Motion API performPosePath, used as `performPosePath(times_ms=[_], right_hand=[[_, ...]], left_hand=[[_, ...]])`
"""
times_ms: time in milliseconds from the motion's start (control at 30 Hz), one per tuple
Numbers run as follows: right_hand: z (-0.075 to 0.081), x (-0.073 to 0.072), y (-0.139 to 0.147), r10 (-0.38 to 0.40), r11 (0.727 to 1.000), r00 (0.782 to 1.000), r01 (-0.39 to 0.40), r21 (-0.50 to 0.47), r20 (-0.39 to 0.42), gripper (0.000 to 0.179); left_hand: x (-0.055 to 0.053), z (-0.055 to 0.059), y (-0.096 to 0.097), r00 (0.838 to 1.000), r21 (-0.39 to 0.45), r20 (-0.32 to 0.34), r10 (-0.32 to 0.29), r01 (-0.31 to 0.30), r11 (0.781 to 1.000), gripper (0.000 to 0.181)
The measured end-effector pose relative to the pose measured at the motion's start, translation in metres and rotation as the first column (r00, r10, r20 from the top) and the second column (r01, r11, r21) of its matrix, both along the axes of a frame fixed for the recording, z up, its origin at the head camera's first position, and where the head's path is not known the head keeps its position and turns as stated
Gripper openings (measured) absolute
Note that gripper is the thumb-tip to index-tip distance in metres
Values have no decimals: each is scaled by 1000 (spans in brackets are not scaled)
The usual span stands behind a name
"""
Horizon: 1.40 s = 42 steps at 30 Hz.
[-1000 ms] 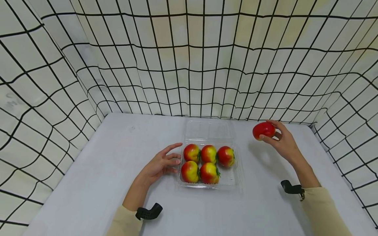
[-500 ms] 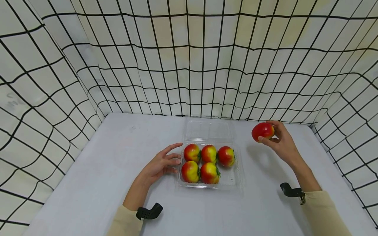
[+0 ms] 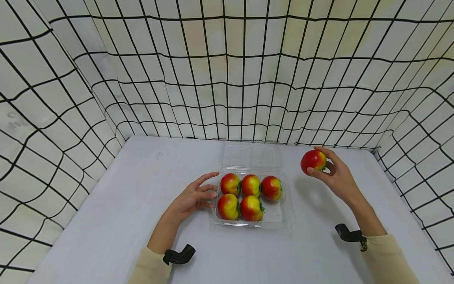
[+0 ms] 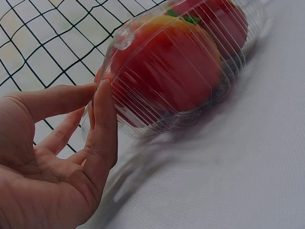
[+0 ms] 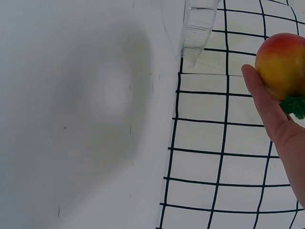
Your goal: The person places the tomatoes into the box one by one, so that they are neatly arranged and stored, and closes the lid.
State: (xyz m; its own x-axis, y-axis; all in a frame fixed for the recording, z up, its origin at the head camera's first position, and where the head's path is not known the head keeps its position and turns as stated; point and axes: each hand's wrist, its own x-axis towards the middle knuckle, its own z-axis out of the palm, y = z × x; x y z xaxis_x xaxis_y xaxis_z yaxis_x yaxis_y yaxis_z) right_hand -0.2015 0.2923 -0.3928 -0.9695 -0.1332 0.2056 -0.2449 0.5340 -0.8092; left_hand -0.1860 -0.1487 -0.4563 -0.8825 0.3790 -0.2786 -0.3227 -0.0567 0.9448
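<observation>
A clear plastic clamshell box (image 3: 273,215) sits on the white table in the head view, with its lid (image 3: 251,154) laid back. Several red-and-yellow, tomato-like fruits (image 3: 251,185) with green leafy tops lie inside in two rows. At the box's left side is my left hand (image 3: 189,199), fingers spread and loosely bent. In the left wrist view its fingertips (image 4: 103,86) touch the clear wall beside a fruit (image 4: 167,62). My right hand (image 3: 337,173) grips another tomato-like fruit (image 3: 313,161) above the table, right of the box. The right wrist view shows that fruit's green top (image 5: 294,106).
Black netting (image 3: 244,85) over pale walls encloses the table's back and sides. The front right spot in the box (image 3: 274,213) shows bare plastic. The white tabletop (image 3: 159,157) extends on both sides of the box. Black wrist devices (image 3: 179,255) sit on both forearms.
My right hand has moved slightly left and nearer, turning the fruit so more of its yellow side and green top shows. The left hand and box have stayed put.
</observation>
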Motion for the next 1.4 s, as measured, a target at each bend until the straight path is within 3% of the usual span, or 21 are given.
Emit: performPosePath(times_ms=[733, 933, 1400], right_hand=[[1, 12, -15, 96, 995, 995, -96, -38, 5, 72], [-1, 14, -18, 127, 991, 992, -128, -50, -25, 66], [1, 25, -28, 143, 989, 989, -145, -31, -43, 66]], left_hand=[[0, 1, -1, 1000, -6, -4, 6, -6, 1000, 70], [0, 0, 0, 1000, -12, -7, 1, -1, 1000, 69], [0, 0, 1, 1000, -9, -2, 1, -1, 1000, 68]])
